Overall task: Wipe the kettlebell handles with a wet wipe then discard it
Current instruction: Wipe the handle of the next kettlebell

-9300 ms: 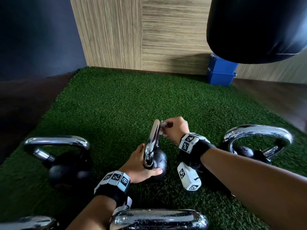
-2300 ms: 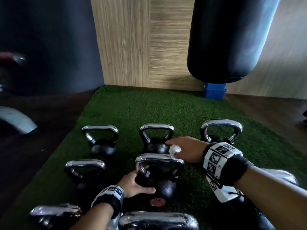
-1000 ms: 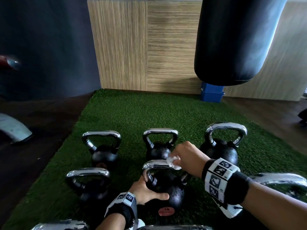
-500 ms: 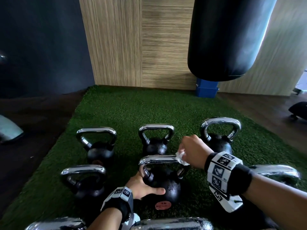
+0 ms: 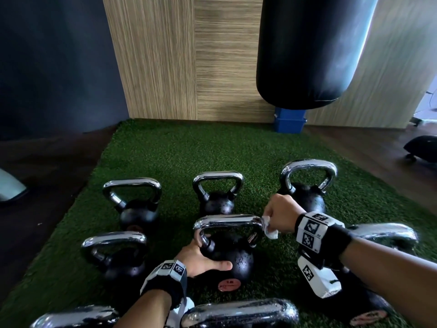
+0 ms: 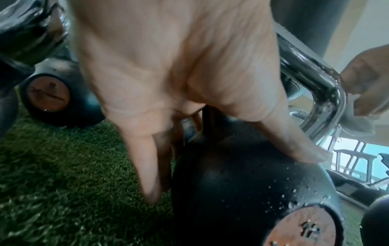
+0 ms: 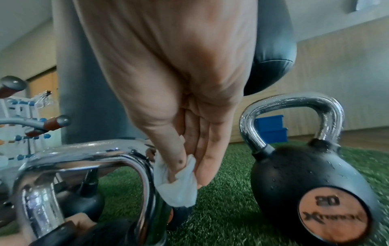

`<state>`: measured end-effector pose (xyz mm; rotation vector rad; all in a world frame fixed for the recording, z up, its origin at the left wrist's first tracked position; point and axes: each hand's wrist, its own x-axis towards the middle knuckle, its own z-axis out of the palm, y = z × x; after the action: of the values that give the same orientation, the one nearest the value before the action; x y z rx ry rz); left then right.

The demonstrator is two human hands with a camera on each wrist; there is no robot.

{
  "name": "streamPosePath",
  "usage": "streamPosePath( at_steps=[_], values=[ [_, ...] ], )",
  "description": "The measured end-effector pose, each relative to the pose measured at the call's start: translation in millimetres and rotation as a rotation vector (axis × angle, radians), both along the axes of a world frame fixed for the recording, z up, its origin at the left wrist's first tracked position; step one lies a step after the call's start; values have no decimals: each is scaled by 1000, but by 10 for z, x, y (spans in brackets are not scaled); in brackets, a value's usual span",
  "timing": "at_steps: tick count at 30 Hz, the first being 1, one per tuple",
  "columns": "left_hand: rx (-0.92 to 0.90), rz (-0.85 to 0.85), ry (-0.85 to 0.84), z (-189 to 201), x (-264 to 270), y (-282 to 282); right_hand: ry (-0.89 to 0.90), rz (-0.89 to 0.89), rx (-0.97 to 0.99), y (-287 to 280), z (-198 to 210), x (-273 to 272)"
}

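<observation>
Several black kettlebells with chrome handles stand on green turf (image 5: 179,150). My left hand (image 5: 201,259) rests on the body of the middle kettlebell (image 5: 238,261), thumb on its front and fingers down its left side (image 6: 147,166). My right hand (image 5: 281,216) pinches a crumpled white wet wipe (image 5: 269,229) (image 7: 179,186) against the right corner of that kettlebell's chrome handle (image 5: 227,221) (image 7: 88,154). In the left wrist view the handle (image 6: 315,79) curves past my thumb, with the wipe (image 6: 355,114) at its bend.
A black punching bag (image 5: 314,50) hangs over the far right of the turf, with a blue bin (image 5: 289,119) behind it. A 20-marked kettlebell (image 7: 311,191) stands right of my right hand. Dark floor borders the turf on both sides. Wood-panel wall (image 5: 189,58) at the back.
My right hand has slid the wipe rightward along the middle kettlebell's handle, from its top to the right corner. The left hand stays on the kettlebell's body.
</observation>
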<state>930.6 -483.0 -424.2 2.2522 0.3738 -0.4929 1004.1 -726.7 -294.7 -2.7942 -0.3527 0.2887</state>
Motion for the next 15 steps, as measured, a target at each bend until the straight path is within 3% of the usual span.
streamPosePath(
  at_steps=[8, 12, 15],
  values=[
    [115, -29, -2, 18, -35, 10, 267, -143, 296, -121, -443, 107],
    [138, -223, 48, 142, -51, 110, 369, -157, 396, -102, -708, 76],
    [419, -227, 7, 405, 28, 228, 346, -97, 383, -124, -714, 132]
  ],
)
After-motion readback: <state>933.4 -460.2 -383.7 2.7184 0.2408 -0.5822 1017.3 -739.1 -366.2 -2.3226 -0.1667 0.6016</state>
